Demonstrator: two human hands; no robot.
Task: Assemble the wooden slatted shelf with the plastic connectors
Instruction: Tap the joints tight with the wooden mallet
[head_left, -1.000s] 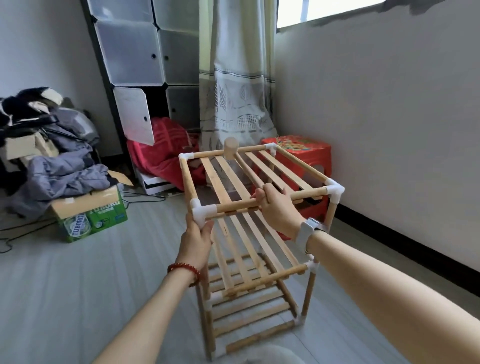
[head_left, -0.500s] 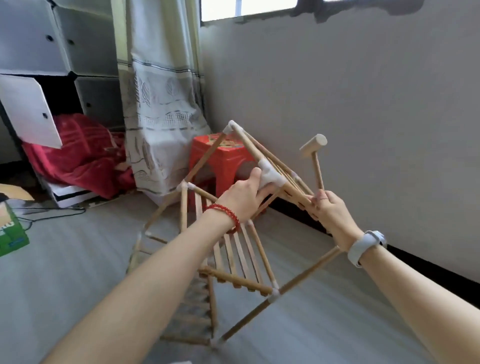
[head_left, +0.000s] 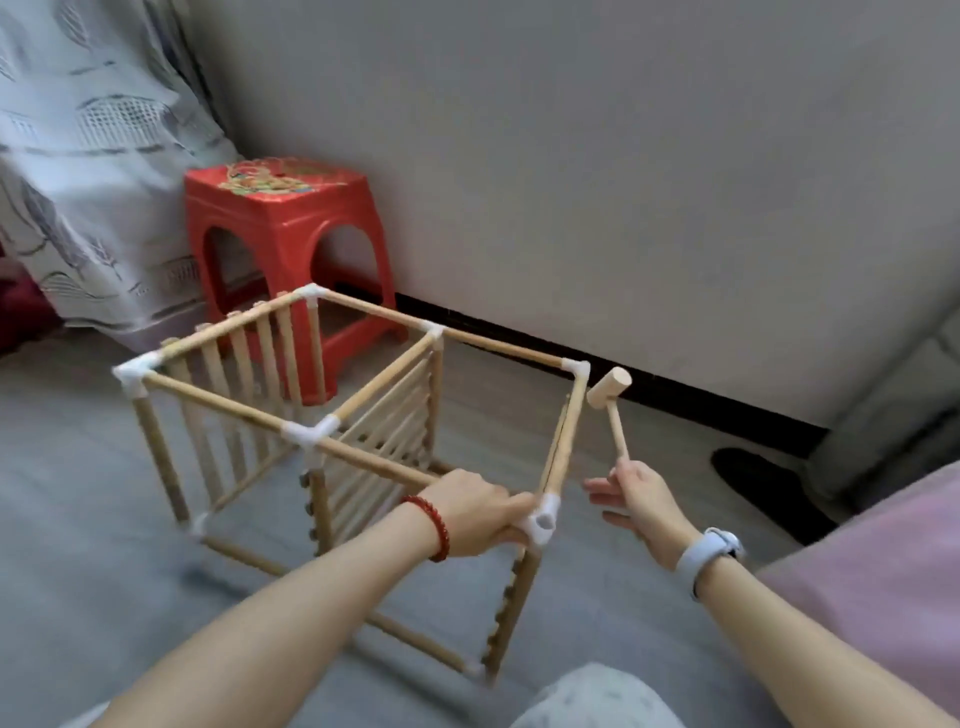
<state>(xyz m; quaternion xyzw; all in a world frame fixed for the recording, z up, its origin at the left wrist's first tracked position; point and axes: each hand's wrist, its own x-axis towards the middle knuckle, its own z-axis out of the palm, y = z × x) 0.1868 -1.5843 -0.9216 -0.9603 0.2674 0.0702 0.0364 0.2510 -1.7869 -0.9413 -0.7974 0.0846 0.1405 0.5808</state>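
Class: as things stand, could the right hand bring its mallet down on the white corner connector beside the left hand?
Probably yes. The right hand holds the mallet just right of the connector, with open air between; the left hand grips the rod beside it.

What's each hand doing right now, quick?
Left hand: closed round a wooden rail of the shelf, beside a white corner connector.
Right hand: holding the small wooden mallet by its handle, head up.
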